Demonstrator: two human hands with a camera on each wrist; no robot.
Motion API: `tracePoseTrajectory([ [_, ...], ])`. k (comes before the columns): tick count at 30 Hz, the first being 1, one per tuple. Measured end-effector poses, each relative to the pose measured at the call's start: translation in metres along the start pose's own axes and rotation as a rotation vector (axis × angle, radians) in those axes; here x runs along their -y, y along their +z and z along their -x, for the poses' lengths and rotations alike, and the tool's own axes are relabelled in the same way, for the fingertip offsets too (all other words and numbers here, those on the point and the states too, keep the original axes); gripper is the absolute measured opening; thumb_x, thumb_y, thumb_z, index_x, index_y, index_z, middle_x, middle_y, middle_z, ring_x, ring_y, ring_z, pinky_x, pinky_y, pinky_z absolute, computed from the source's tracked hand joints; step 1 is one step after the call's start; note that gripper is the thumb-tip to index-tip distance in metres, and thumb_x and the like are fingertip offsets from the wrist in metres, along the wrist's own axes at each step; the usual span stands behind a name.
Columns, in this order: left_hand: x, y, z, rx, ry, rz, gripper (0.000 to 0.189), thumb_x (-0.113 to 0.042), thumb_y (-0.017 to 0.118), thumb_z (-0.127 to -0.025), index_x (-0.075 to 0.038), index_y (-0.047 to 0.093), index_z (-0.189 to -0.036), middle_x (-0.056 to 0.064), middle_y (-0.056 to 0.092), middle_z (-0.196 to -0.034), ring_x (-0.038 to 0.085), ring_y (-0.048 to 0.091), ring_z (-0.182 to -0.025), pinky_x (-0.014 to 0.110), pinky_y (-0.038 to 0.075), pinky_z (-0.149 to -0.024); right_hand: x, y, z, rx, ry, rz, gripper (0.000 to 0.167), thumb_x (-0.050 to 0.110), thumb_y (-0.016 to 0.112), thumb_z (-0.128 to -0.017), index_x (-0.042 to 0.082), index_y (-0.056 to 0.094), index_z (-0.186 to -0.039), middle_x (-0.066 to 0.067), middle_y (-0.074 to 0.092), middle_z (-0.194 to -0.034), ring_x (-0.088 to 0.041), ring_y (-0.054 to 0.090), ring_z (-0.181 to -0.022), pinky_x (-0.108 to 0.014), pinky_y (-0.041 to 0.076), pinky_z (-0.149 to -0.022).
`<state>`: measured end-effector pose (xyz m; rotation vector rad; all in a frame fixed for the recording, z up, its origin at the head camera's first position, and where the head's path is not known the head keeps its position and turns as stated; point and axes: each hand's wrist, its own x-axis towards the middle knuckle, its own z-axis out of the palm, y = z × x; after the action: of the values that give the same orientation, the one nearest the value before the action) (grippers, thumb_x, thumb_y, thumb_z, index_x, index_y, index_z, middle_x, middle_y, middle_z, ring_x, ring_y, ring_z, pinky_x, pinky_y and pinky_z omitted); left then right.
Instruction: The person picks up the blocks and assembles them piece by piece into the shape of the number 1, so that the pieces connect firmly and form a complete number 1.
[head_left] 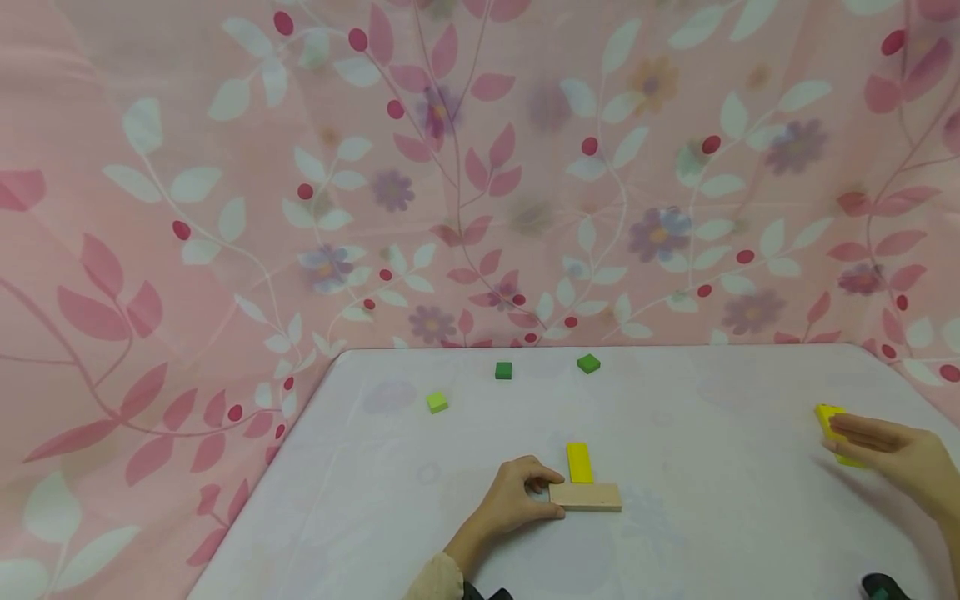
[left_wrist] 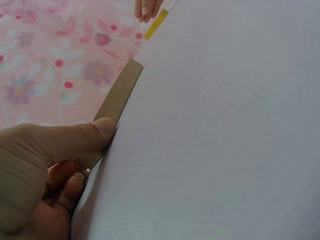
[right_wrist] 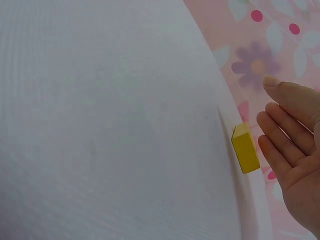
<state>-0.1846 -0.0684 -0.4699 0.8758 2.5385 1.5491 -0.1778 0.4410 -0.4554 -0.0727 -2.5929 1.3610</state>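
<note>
My left hand pinches the left end of a plain wooden block, thumb on the near side and fingers on the far side. The same block slants away from the thumb in the left wrist view. Just behind it in the head view, a yellow block lies lengthwise, its near end meeting the wooden one. Over at the right, my right hand is beside another yellow block and partly covers it. The right wrist view has this yellow block close to the extended fingers, which do not hold it.
Toward the back of the white table lie a light green block and two darker green blocks, one left and one right. Pink floral cloth hangs behind and at the sides. A dark object shows at the bottom right.
</note>
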Motion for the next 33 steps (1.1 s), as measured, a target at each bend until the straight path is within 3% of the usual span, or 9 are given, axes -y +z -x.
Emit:
tracePoseTrajectory([
  [5, 0.000, 0.000, 0.000, 0.001, -0.003, -0.003, 0.033, -0.009, 0.084, -0.065, -0.004, 0.073, -0.096, -0.003, 0.062, -0.082, 0.001, 0.051, -0.074, 0.018, 0.048, -0.070, -0.007, -0.001, -0.005, -0.022, 0.024, 0.020, 0.025, 0.026, 0.069, -0.086, 0.020, 0.066, -0.110, 0.042, 0.045, -0.090, 0.027, 0.040, -0.078, -0.003, 0.042, -0.064],
  [7, 0.000, -0.001, 0.000, 0.003, -0.005, -0.001, 0.033, -0.009, 0.084, -0.066, -0.004, 0.073, -0.097, -0.003, 0.063, -0.083, 0.001, 0.051, -0.075, 0.018, 0.048, -0.071, -0.010, -0.002, -0.007, -0.023, 0.059, 0.039, 0.030, 0.030, 0.067, -0.087, 0.025, 0.062, -0.116, 0.044, 0.043, -0.090, 0.028, 0.037, -0.078, -0.007, 0.043, -0.080],
  [10, 0.000, -0.001, 0.000, 0.004, -0.004, 0.000, 0.033, -0.009, 0.084, -0.066, -0.004, 0.073, -0.097, -0.003, 0.063, -0.083, 0.001, 0.051, -0.075, 0.018, 0.048, -0.071, -0.016, -0.004, -0.011, -0.020, 0.117, 0.054, 0.043, 0.037, 0.064, -0.088, 0.027, 0.054, -0.129, 0.046, 0.038, -0.090, 0.021, 0.041, -0.087, -0.036, 0.032, -0.107],
  [13, -0.001, -0.001, 0.000, 0.003, 0.000, -0.002, 0.034, -0.009, 0.084, -0.066, -0.004, 0.073, -0.097, -0.002, 0.063, -0.083, 0.000, 0.051, -0.075, 0.018, 0.048, -0.070, -0.021, -0.006, -0.016, -0.013, 0.169, 0.057, 0.065, 0.042, 0.060, -0.090, 0.006, 0.042, -0.140, 0.043, 0.041, -0.092, -0.012, 0.046, -0.120, -0.066, 0.018, -0.102],
  [16, -0.001, -0.001, 0.000, 0.000, 0.005, -0.007, 0.034, -0.009, 0.084, -0.066, -0.003, 0.073, -0.097, -0.001, 0.063, -0.083, 0.000, 0.051, -0.074, 0.018, 0.048, -0.070, -0.027, -0.007, -0.023, -0.015, 0.213, 0.095, 0.076, 0.045, 0.057, -0.090, -0.007, 0.034, -0.140, 0.024, 0.058, -0.107, -0.047, 0.022, -0.130, -0.068, 0.019, -0.100],
  [21, -0.001, -0.001, 0.000, -0.003, 0.012, -0.011, 0.033, -0.009, 0.084, -0.066, -0.003, 0.073, -0.097, 0.000, 0.064, -0.083, 0.001, 0.052, -0.075, 0.018, 0.048, -0.070, -0.030, -0.005, -0.028, -0.030, 0.248, 0.115, 0.078, 0.045, 0.055, -0.092, -0.011, 0.030, -0.140, -0.022, 0.053, -0.131, -0.052, 0.015, -0.130, -0.067, 0.020, -0.100],
  [24, 0.000, -0.001, 0.000, -0.002, 0.014, -0.010, 0.033, -0.009, 0.084, -0.066, -0.003, 0.073, -0.096, 0.000, 0.064, -0.084, 0.001, 0.052, -0.075, 0.018, 0.048, -0.070, -0.030, -0.003, -0.028, -0.044, 0.261, 0.117, 0.076, 0.042, 0.055, -0.092, -0.011, 0.030, -0.139, -0.024, 0.053, -0.129, -0.052, 0.018, -0.128, -0.066, 0.022, -0.100],
  [29, 0.001, -0.001, -0.001, -0.001, 0.011, -0.013, 0.033, -0.009, 0.084, -0.065, -0.004, 0.073, -0.096, -0.001, 0.064, -0.084, 0.000, 0.052, -0.075, 0.018, 0.048, -0.070, -0.027, -0.001, -0.024, -0.034, 0.274, 0.108, 0.075, 0.042, 0.054, -0.093, -0.012, 0.029, -0.140, -0.035, 0.026, -0.140, -0.053, 0.019, -0.127, -0.066, 0.021, -0.100],
  [33, 0.001, -0.001, -0.001, -0.002, 0.011, -0.011, 0.034, -0.009, 0.084, -0.065, -0.004, 0.073, -0.096, -0.002, 0.064, -0.083, 0.000, 0.052, -0.075, 0.018, 0.048, -0.070, -0.026, -0.002, -0.022, -0.025, 0.289, 0.121, 0.078, 0.045, 0.055, -0.092, -0.011, 0.029, -0.139, -0.033, 0.030, -0.140, -0.053, 0.019, -0.128, -0.067, 0.023, -0.098],
])
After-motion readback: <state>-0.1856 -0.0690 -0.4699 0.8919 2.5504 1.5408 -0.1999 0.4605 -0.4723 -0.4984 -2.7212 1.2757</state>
